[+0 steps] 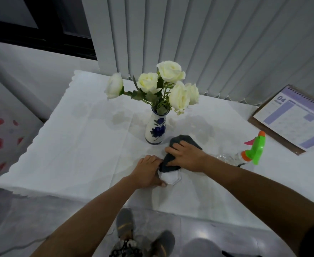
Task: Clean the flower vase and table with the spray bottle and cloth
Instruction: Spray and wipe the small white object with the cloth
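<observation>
Dark grey cloth [172,160] under my right hand [184,157], fingers spread flat to press it; my left hand [148,170] pinches its white corner at seven o'clock, likely folding; blue-flowered white ceramic vase [155,129] stands at twelve, green-triggered clear spray bottle [245,153] lies at three

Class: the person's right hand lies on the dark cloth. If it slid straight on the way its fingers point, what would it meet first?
Probably the blue-flowered vase: the right hand points up-left over the dark cloth toward its base.
</observation>
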`<control>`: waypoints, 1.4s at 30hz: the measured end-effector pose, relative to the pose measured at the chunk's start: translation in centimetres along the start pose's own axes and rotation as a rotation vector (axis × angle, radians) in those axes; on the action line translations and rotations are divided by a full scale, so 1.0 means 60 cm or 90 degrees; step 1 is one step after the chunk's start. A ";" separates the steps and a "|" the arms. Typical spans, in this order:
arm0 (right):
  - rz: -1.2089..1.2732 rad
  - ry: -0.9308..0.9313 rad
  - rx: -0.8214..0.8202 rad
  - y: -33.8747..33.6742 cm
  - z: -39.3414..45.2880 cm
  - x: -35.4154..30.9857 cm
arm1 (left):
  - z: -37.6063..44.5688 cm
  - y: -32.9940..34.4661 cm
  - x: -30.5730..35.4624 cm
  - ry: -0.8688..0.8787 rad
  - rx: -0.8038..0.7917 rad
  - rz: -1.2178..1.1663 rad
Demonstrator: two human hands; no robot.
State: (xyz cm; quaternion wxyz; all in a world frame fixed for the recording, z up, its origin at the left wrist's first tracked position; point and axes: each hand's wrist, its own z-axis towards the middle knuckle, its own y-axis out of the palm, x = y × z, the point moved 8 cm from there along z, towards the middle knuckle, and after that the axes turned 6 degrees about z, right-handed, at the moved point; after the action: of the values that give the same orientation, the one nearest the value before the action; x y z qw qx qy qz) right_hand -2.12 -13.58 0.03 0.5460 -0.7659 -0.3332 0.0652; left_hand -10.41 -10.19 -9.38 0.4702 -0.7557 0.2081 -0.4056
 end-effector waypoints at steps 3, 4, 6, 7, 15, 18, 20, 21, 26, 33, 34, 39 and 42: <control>0.030 0.006 0.010 0.002 0.002 -0.003 | -0.001 0.001 -0.001 -0.008 0.000 0.000; 0.057 0.051 0.018 0.004 -0.005 0.003 | -0.003 0.001 0.000 -0.005 0.000 -0.006; 0.167 0.179 0.030 0.020 -0.034 0.008 | -0.005 -0.002 0.002 0.005 0.001 -0.017; 0.240 0.243 0.027 0.037 -0.050 0.004 | -0.007 -0.004 0.003 0.010 0.003 -0.022; 0.510 0.424 0.027 0.099 -0.079 -0.097 | -0.018 -0.008 0.012 0.030 0.021 -0.022; 0.478 0.384 0.044 0.082 -0.061 -0.089 | -0.013 -0.013 0.014 0.040 0.026 -0.010; 0.403 0.366 0.021 0.073 -0.049 -0.071 | -0.013 -0.016 0.015 0.041 0.018 -0.009; 0.372 0.375 0.005 0.070 -0.048 -0.061 | -0.013 -0.016 0.015 0.041 0.018 -0.010; 0.398 0.519 -0.007 0.096 -0.100 -0.068 | -0.016 -0.014 0.016 0.043 0.013 -0.008; 0.466 0.394 0.066 0.080 -0.076 -0.105 | -0.015 -0.010 0.014 0.038 0.011 0.007; 0.437 0.368 0.097 0.073 -0.073 -0.098 | -0.014 -0.011 0.014 0.039 0.012 0.012; 0.366 0.408 0.001 0.076 -0.054 -0.060 | -0.015 -0.013 0.018 0.039 0.013 0.013; 0.394 0.527 -0.017 0.098 -0.083 -0.061 | -0.019 -0.013 0.019 0.040 0.016 0.007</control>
State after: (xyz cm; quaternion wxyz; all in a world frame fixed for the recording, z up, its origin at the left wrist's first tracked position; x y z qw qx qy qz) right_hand -0.05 -20.70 -4.14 0.5773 -0.7973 0.1521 -0.0892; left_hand -10.70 -11.26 -7.94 0.4749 -0.7355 0.2218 -0.4293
